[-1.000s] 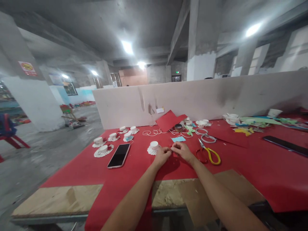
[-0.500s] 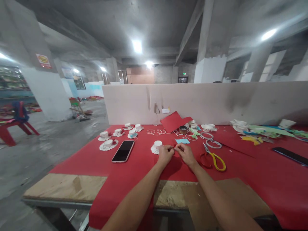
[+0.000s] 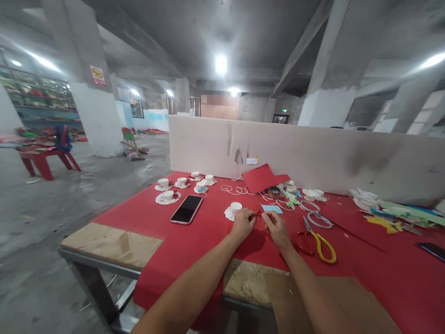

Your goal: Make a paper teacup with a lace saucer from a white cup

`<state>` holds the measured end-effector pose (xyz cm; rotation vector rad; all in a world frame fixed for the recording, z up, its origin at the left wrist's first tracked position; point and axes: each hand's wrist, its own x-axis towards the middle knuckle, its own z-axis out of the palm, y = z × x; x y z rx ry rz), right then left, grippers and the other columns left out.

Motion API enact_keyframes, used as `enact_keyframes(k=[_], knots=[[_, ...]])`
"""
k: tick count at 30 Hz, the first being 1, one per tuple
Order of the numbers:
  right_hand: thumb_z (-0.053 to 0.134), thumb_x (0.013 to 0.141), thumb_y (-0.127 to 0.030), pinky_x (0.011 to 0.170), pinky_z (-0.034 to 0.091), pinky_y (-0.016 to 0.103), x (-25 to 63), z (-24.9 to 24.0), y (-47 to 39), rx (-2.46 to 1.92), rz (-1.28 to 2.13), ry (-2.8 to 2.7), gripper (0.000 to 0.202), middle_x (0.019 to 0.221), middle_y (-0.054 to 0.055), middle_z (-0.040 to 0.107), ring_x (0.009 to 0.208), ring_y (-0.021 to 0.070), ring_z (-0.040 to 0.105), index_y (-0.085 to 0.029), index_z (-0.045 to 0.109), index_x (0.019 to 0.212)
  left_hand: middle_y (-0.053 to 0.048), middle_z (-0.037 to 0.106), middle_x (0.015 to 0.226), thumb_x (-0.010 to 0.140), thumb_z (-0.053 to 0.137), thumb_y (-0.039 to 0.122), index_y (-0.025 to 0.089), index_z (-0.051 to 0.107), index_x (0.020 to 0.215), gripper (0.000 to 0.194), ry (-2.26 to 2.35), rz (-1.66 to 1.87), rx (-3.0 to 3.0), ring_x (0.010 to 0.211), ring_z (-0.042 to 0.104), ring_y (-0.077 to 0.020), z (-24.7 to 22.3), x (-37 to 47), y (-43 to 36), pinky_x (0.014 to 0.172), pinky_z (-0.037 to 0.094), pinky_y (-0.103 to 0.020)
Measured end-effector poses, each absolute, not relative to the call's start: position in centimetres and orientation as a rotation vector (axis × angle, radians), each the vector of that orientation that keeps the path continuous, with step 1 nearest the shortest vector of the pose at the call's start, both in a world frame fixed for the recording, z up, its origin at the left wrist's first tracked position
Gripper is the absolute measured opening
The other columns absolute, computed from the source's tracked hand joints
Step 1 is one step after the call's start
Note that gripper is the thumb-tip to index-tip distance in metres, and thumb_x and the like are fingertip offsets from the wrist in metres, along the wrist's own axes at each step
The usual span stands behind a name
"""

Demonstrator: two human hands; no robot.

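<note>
Above the red table covering, my left hand pinches a small red piece. My right hand is close on its right, thumb and fingers pressed together; what they hold, if anything, is too small to make out. A white cup on a lacy white base stands just left of my left hand. Behind my right hand lies a light blue paper square. Scissors with one yellow and one red handle lie to the right.
Several small white cups and a phone are on the left. Coiled wire, a tape roll, red paper and green and yellow scraps lie behind and right. A pale board stands along the back.
The camera view has turned left, so the table's things appear farther right. My hands are slightly farther apart, and the red piece shows between them.
</note>
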<state>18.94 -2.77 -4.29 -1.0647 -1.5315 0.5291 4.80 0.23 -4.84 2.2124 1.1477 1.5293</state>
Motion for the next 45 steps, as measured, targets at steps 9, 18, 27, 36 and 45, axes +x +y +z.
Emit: enact_keyframes(k=[9,18,27,36,45], knots=[[0.052,0.079,-0.045,0.046,0.037,0.024,18.7,-4.2,-2.8,-1.059,0.519,-1.535,0.026,0.055,-0.003,0.046,0.048,0.0129,0.043,-0.020,0.053,0.075,-0.005,0.063,0.075,0.080,0.048,0.014,0.017,0.068,0.088,0.021,1.100,1.569,2.240,0.071,0.054,-0.0134,-5.1,4.9,0.0,0.069,0.043,-0.025],[0.052,0.080,-0.035,0.052,0.035,0.025,18.2,-4.4,-3.1,-1.066,0.312,-1.708,0.024,0.061,-0.001,0.045,0.055,0.0130,0.042,-0.018,0.050,0.062,-0.004,0.062,0.073,0.077,0.052,0.013,0.017,0.068,0.086,0.018,1.168,1.612,2.134,0.069,0.054,-0.0131,-4.4,5.0,-0.3,0.068,0.042,-0.024],[0.050,0.082,-0.037,0.060,0.041,0.027,18.5,-3.8,-3.4,-1.048,0.308,-1.574,0.019,0.075,0.003,0.054,0.065,0.0152,0.049,-0.018,0.054,0.083,-0.004,0.062,0.073,0.078,0.050,0.013,0.016,0.067,0.086,0.020,1.107,1.566,2.182,0.070,0.054,-0.0132,-4.1,5.2,-0.9,0.068,0.042,-0.024],[0.049,0.081,-0.029,0.055,0.037,0.026,18.4,-3.4,-3.5,-1.050,0.068,-1.672,0.018,0.064,0.000,0.048,0.057,0.0132,0.043,-0.020,0.051,0.066,-0.003,0.061,0.069,0.075,0.053,0.015,0.017,0.068,0.084,0.018,1.129,1.588,1.940,0.065,0.053,-0.0122,-4.0,5.6,-1.0,0.064,0.042,-0.023],[0.051,0.080,-0.029,0.058,0.039,0.026,18.6,-3.0,-3.9,-1.051,0.134,-1.628,0.017,0.065,0.001,0.052,0.060,0.0142,0.047,-0.018,0.055,0.067,0.000,0.057,0.060,0.070,0.054,0.014,0.014,0.067,0.075,0.014,1.065,1.531,1.937,0.057,0.048,-0.0096,-3.9,5.6,-1.0,0.056,0.037,-0.021]])
